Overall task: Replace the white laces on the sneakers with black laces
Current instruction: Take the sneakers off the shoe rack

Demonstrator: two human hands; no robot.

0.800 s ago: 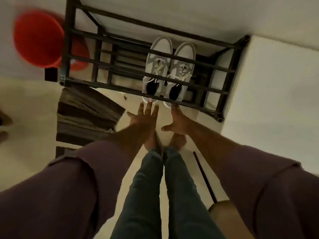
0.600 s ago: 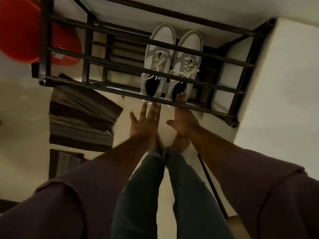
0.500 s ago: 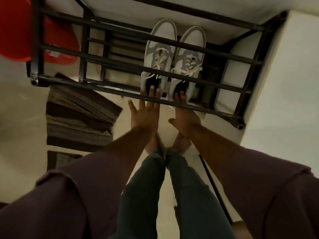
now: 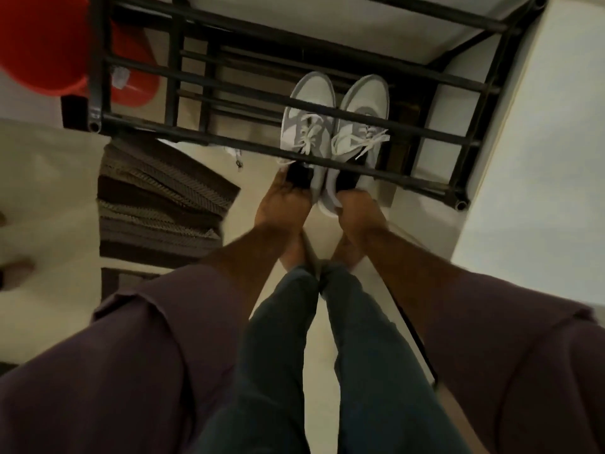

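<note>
Below, grey sneakers side by side on black metal shoe rack [image 4: 294, 103], toes toward wall, heels toward person. Left sneaker [image 4: 306, 126] and right sneaker [image 4: 358, 126] both carry white laces [image 4: 309, 134], tied, loose ends trailing. Left hand [image 4: 283, 204] closed on heel of left sneaker, fingers curled into dark opening. Right hand [image 4: 357, 213] clamped on heel of right sneaker. Striped mat [image 4: 157, 204] on floor left of hands. Red bucket [image 4: 42, 44] beyond rack's left end.
</note>
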